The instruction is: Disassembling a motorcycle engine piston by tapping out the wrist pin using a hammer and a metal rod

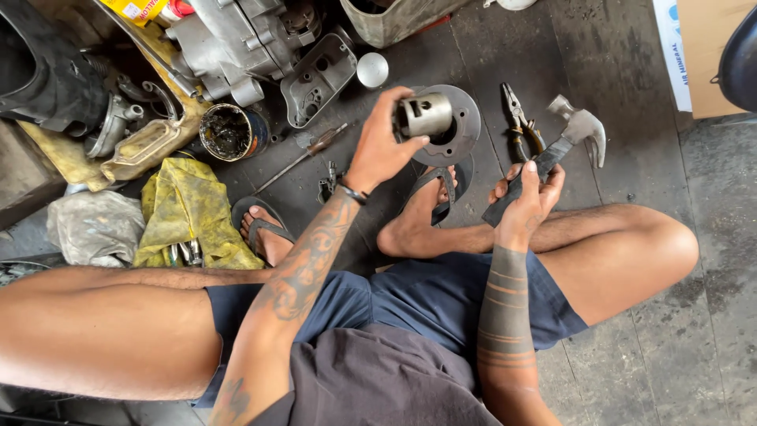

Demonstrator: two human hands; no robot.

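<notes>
Metal piston (pixel 424 115) held up off the floor in the left hand (pixel 378 150), fingers wrapped round its near side, thumb under the skirt, open end and side pin hole turned toward the camera. Long axis running roughly level, left to right, crown end pointing toward the right hand. Directly behind it, flat on the dark floor (pixel 631 79), a round flanged cylinder (pixel 461 126), partly hidden by the piston. Claw hammer (pixel 556 150) gripped in the right hand (pixel 524 197), fist closed round the lower black handle, head raised up and away to the right, claw outermost. Hammer head just to the right of the piston and near its height, apart, not touching. Left hand clearly the nearer, already on the part. Between the two, on the floor, a pair of pliers (pixel 520 122). Further left, a screwdriver (pixel 303 154), a greasy tin (pixel 229 132), a yellow rag (pixel 189 209) and an engine casing (pixel 236 43) toward the far left corner.
</notes>
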